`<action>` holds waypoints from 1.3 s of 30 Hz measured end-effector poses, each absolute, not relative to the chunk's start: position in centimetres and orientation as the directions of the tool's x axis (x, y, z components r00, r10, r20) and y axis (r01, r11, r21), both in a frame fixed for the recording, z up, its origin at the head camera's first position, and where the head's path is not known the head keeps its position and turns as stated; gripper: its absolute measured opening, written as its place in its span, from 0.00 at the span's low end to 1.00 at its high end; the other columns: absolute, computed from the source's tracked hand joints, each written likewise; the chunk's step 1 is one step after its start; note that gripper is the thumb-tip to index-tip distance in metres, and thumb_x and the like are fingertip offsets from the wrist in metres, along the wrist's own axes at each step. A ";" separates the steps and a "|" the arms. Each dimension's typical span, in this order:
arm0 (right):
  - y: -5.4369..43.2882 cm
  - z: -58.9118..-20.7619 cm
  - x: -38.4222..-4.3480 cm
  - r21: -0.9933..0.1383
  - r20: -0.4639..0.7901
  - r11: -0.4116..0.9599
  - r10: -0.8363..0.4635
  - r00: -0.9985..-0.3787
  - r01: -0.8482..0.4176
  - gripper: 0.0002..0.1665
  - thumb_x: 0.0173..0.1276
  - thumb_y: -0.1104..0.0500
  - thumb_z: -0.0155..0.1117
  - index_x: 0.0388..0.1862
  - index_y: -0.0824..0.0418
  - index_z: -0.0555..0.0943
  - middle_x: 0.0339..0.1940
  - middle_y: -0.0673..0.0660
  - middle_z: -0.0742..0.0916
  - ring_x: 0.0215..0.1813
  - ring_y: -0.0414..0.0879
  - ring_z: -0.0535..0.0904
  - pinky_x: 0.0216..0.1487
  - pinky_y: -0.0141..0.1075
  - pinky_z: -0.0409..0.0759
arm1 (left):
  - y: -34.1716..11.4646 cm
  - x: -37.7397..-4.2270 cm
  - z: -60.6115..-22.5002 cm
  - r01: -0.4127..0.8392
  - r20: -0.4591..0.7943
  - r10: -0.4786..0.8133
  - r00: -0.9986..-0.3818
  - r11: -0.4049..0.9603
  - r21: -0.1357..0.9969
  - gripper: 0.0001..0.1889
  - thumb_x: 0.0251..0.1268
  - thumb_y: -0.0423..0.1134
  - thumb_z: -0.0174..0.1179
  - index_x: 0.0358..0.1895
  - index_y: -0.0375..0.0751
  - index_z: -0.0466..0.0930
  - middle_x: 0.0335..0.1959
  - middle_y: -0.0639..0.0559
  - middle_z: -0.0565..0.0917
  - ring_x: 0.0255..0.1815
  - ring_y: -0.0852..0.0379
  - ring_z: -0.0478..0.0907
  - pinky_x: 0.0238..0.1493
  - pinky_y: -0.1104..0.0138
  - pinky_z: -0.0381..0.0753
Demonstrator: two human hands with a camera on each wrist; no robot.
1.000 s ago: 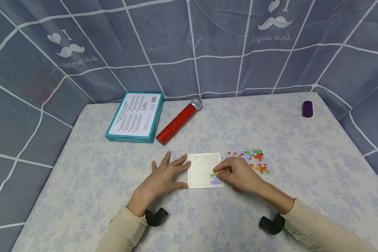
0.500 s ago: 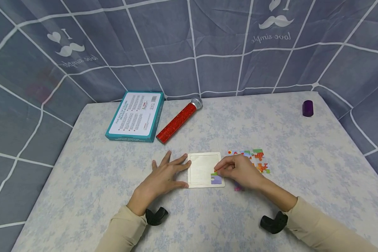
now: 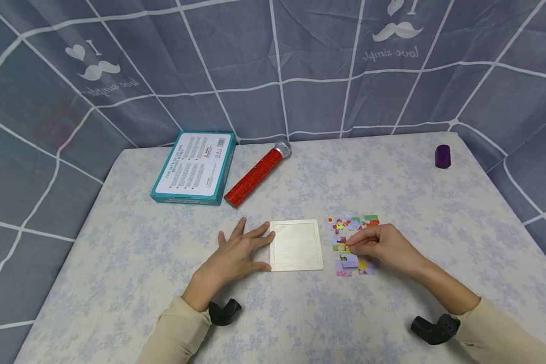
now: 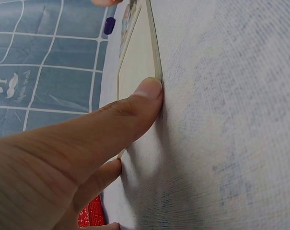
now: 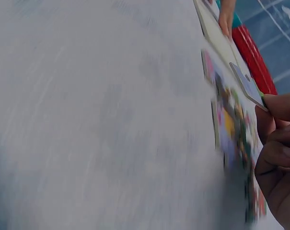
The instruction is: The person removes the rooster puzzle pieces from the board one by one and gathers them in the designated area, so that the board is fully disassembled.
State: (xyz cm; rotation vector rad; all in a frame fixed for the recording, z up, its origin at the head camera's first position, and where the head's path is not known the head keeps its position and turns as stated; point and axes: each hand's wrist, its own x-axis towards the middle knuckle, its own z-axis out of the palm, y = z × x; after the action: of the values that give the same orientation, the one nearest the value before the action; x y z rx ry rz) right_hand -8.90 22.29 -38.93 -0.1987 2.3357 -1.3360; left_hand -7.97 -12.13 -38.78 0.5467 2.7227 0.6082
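Observation:
My right hand (image 3: 391, 250) pinches a lilac-and-green jigsaw puzzle piece (image 3: 349, 261) between thumb and fingertips, above the spread puzzle pieces (image 3: 343, 223). In the right wrist view the held piece (image 5: 248, 85) is tilted, clear of the others. My left hand (image 3: 236, 254) lies at the left edge of a pale square puzzle tray (image 3: 296, 246), fingers spread. Its thumb (image 4: 145, 96) touches the tray's near corner in the left wrist view, and another fingertip is at the edge farther along. The tray's recess shows bare. The right hand covers some of the loose pieces.
Behind the tray lies a red glitter microphone (image 3: 257, 175), with a teal-edged box (image 3: 194, 164) to its left. A small purple cylinder (image 3: 443, 156) stands at the back right. Grey-blue checked curtains (image 3: 314, 60) border the table's back and sides.
My right hand has lifted the lilac-and-green puzzle piece out of the tray's lower right corner and moved right, over the loose pieces. The left hand has stayed at the tray.

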 end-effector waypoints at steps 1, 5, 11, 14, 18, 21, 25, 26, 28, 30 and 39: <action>22.9 -38.9 -8.7 -0.842 -0.306 0.530 -0.323 -0.896 0.097 0.13 0.63 0.54 0.72 0.43 0.59 0.88 0.40 0.53 0.89 0.38 0.43 0.80 0.38 0.33 0.77 | -12.1 -8.0 -38.8 0.298 -0.201 0.423 -0.883 0.838 0.457 0.38 0.51 0.49 0.75 0.69 0.51 0.73 0.76 0.53 0.62 0.78 0.32 0.41 0.57 0.21 0.41; 25.1 -38.8 -8.2 -0.830 -0.334 0.541 -0.284 -0.899 0.138 0.17 0.64 0.52 0.71 0.46 0.61 0.87 0.44 0.54 0.89 0.45 0.41 0.81 0.43 0.33 0.78 | -12.2 -7.9 -38.8 0.296 -0.200 0.424 -0.883 0.835 0.464 0.38 0.51 0.49 0.75 0.69 0.51 0.73 0.76 0.53 0.62 0.78 0.32 0.40 0.58 0.21 0.40; 27.7 -38.9 -7.5 -0.789 -0.365 0.587 -0.211 -0.907 0.181 0.18 0.63 0.49 0.71 0.47 0.59 0.87 0.44 0.52 0.89 0.38 0.36 0.75 0.36 0.31 0.74 | -12.2 -7.9 -38.8 0.298 -0.199 0.426 -0.882 0.834 0.463 0.38 0.51 0.49 0.74 0.69 0.51 0.73 0.76 0.53 0.62 0.78 0.32 0.40 0.58 0.21 0.40; 28.5 -39.0 -7.2 -0.780 -0.367 0.599 -0.201 -0.908 0.182 0.18 0.64 0.49 0.70 0.47 0.60 0.87 0.43 0.52 0.89 0.38 0.33 0.75 0.36 0.30 0.75 | -12.3 -7.9 -38.8 0.301 -0.198 0.427 -0.882 0.835 0.460 0.38 0.51 0.49 0.74 0.69 0.51 0.73 0.75 0.53 0.63 0.78 0.32 0.41 0.58 0.21 0.40; 28.7 -39.2 -7.1 -0.770 -0.351 0.618 -0.207 -0.913 0.156 0.17 0.66 0.50 0.69 0.47 0.59 0.88 0.46 0.53 0.89 0.47 0.31 0.78 0.43 0.29 0.77 | -12.4 -7.9 -38.8 0.302 -0.195 0.426 -0.883 0.837 0.457 0.38 0.51 0.49 0.75 0.69 0.50 0.73 0.75 0.53 0.63 0.77 0.32 0.41 0.57 0.21 0.40; 28.6 -39.4 -7.0 -0.758 -0.322 0.641 -0.208 -0.924 0.120 0.15 0.66 0.52 0.69 0.46 0.59 0.88 0.45 0.53 0.89 0.43 0.32 0.79 0.42 0.29 0.77 | -12.4 -7.9 -38.8 0.299 -0.195 0.423 -0.885 0.836 0.460 0.38 0.51 0.49 0.75 0.68 0.50 0.73 0.75 0.53 0.63 0.77 0.31 0.41 0.57 0.21 0.41; 28.4 -39.5 -7.0 -0.738 -0.277 0.672 -0.204 -0.939 0.071 0.12 0.65 0.55 0.70 0.44 0.59 0.88 0.36 0.52 0.89 0.31 0.35 0.74 0.33 0.30 0.73 | -12.3 -7.8 -38.8 0.295 -0.195 0.421 -0.886 0.836 0.463 0.38 0.50 0.48 0.75 0.68 0.50 0.73 0.75 0.52 0.63 0.77 0.32 0.41 0.58 0.21 0.41; 28.3 -39.5 -6.9 -0.733 -0.265 0.677 -0.203 -0.943 0.060 0.11 0.65 0.56 0.70 0.44 0.59 0.88 0.33 0.52 0.88 0.28 0.36 0.72 0.31 0.30 0.72 | -12.3 -7.8 -38.8 0.295 -0.195 0.421 -0.886 0.836 0.463 0.38 0.50 0.48 0.75 0.68 0.50 0.73 0.75 0.52 0.63 0.77 0.32 0.41 0.58 0.21 0.41; 28.2 -39.5 -6.8 -0.722 -0.242 0.691 -0.200 -0.950 0.038 0.10 0.65 0.57 0.70 0.43 0.58 0.88 0.28 0.50 0.87 0.25 0.37 0.69 0.28 0.30 0.70 | -12.3 -7.8 -38.8 0.296 -0.193 0.420 -0.887 0.837 0.460 0.38 0.50 0.48 0.75 0.68 0.50 0.73 0.75 0.52 0.63 0.77 0.32 0.42 0.58 0.21 0.41; 28.1 -39.5 -6.7 -0.711 -0.220 0.703 -0.195 -0.956 0.020 0.09 0.65 0.57 0.70 0.42 0.58 0.89 0.26 0.49 0.86 0.24 0.37 0.69 0.27 0.31 0.69 | -12.3 -7.8 -38.8 0.298 -0.190 0.420 -0.887 0.837 0.460 0.38 0.50 0.48 0.75 0.68 0.50 0.74 0.75 0.52 0.64 0.77 0.32 0.42 0.58 0.21 0.41; 27.6 -39.7 -6.4 -0.660 -0.174 0.750 -0.186 -0.967 -0.025 0.04 0.63 0.57 0.72 0.36 0.54 0.89 0.25 0.45 0.86 0.25 0.36 0.74 0.28 0.30 0.71 | -12.4 -7.9 -38.8 0.300 -0.187 0.424 -0.886 0.833 0.466 0.38 0.50 0.48 0.75 0.68 0.49 0.73 0.75 0.52 0.63 0.77 0.31 0.42 0.57 0.21 0.40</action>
State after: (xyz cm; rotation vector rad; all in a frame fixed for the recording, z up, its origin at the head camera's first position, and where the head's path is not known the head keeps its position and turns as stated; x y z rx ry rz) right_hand -6.43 27.64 -39.67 -0.1668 2.7203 -1.0216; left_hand -7.87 -12.40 -38.83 0.5511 2.7305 0.6270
